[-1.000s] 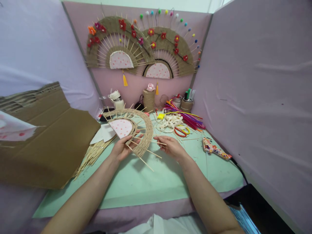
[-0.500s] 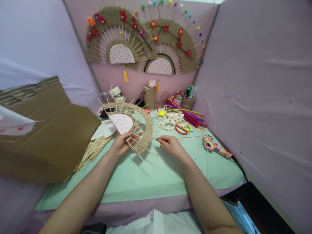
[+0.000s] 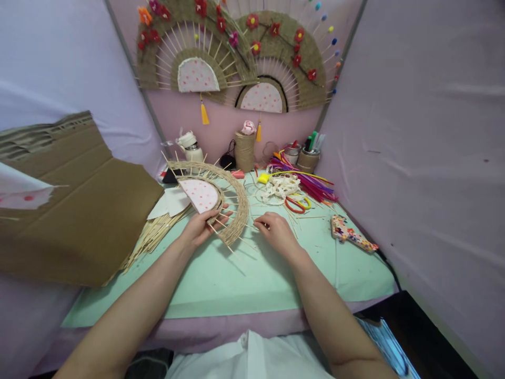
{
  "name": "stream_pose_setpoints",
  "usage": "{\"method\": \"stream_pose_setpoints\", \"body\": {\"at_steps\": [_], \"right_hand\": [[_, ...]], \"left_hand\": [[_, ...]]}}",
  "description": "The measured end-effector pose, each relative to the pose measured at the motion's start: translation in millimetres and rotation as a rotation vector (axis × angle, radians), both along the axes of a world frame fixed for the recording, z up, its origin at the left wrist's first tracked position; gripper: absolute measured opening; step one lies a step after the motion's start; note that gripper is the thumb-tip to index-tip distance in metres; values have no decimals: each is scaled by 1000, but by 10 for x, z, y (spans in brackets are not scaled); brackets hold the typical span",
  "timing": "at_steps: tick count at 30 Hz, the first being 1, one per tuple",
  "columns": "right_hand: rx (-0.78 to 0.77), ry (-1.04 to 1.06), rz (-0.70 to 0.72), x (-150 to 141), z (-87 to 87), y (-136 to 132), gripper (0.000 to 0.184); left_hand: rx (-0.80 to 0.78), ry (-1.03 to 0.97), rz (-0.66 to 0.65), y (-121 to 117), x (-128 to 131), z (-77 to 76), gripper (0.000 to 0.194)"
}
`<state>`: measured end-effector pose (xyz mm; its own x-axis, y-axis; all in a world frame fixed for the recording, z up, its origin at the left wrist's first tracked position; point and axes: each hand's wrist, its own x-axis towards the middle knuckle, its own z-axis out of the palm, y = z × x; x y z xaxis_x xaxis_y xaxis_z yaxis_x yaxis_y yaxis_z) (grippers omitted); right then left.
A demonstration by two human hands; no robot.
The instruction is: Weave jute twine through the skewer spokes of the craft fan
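Note:
A half-round fan of wooden skewers with a woven jute band [image 3: 239,210] and a pink dotted centre lies tilted over the green mat [image 3: 252,279]. My left hand [image 3: 202,227] grips it at the lower edge of the centre, thumb across the skewers. My right hand [image 3: 274,230] rests just right of the band, fingers curled in a pinch near the skewer ends; what it pinches is too small to make out.
Brown cardboard [image 3: 74,210] leans at the left beside a pile of loose skewers [image 3: 152,239]. Behind stand a jute spool [image 3: 245,151], pen cups [image 3: 309,158], coloured pipe cleaners [image 3: 311,187], red scissors [image 3: 295,204], and a floral glue gun [image 3: 349,235] at the right. Two finished fans [image 3: 236,58] hang on the wall.
The fan has dropped lower toward the mat with my left hand. My right hand has come down beside it. The camera has tilted down a little.

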<state>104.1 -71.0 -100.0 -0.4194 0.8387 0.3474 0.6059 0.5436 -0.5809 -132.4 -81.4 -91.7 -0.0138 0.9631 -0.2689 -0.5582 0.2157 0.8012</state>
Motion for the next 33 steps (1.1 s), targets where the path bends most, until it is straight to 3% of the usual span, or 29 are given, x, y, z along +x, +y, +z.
{"method": "stream_pose_setpoints", "body": {"at_steps": [5,22,27,33], "right_hand": [[88,-40,7,-48,10,-35,14],[50,80,2,-162,-69,-80,15],[69,78,32,-154,-88,-75,10],[115,67,49,-144,-56,-92,11]], "left_hand": [[-14,24,7,-16,54,-9,30],[-37,-81,48,-1,115,-87,41],[-41,-100,67,-4,110,-68,36],[-60,-120,75,3,84,-34,46]]}}
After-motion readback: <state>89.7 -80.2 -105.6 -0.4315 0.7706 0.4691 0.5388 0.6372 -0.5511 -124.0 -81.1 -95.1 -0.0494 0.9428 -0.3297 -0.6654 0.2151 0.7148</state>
